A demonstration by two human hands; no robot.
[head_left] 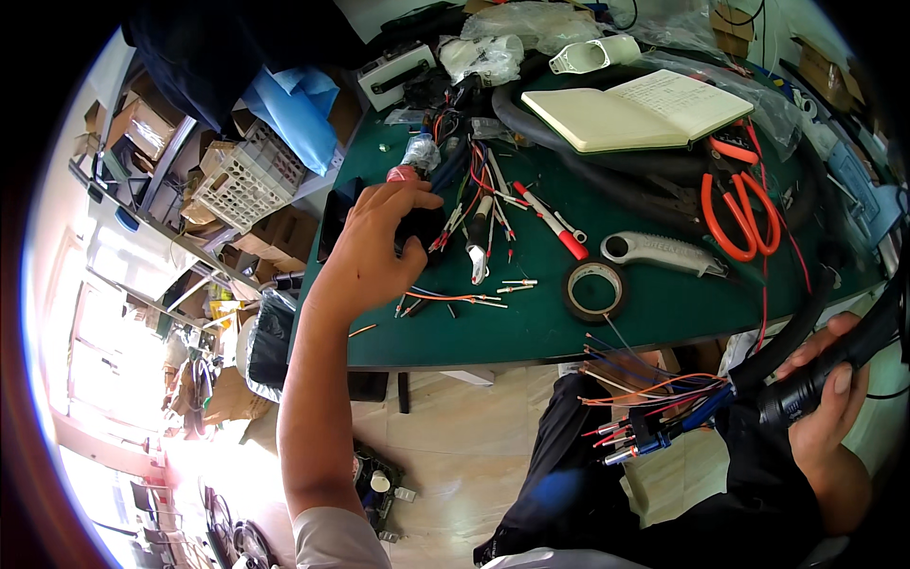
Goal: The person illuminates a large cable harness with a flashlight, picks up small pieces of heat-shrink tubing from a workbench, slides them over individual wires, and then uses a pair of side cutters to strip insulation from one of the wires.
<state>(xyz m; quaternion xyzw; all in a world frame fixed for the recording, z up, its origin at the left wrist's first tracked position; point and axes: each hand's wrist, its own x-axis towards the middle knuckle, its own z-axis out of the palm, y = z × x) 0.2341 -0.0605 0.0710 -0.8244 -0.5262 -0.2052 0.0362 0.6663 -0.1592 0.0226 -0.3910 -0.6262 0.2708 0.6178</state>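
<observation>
My left hand [374, 247] reaches over the bench's left part, fingers bent and thumb apart, above a dark object [336, 218] beside a pink-red piece [402, 174] with crumpled clear wrap; whether the fingertips touch is unclear. Loose wires [474, 194] lie right of it. My right hand [825, 408] grips a thick black sleeved cable [796, 394] below the front right edge; its end fans out into coloured wires [664, 391] and metal-tipped connectors [633, 444].
The green bench [455, 337] also holds black tape [594, 313], orange-handled tools [744, 218], a grey knife [664, 249], red-white tools [550, 218], an open notebook [635, 112] and coiled hose [517, 104]. Shelves with a white crate [246, 180] and boxes stand left.
</observation>
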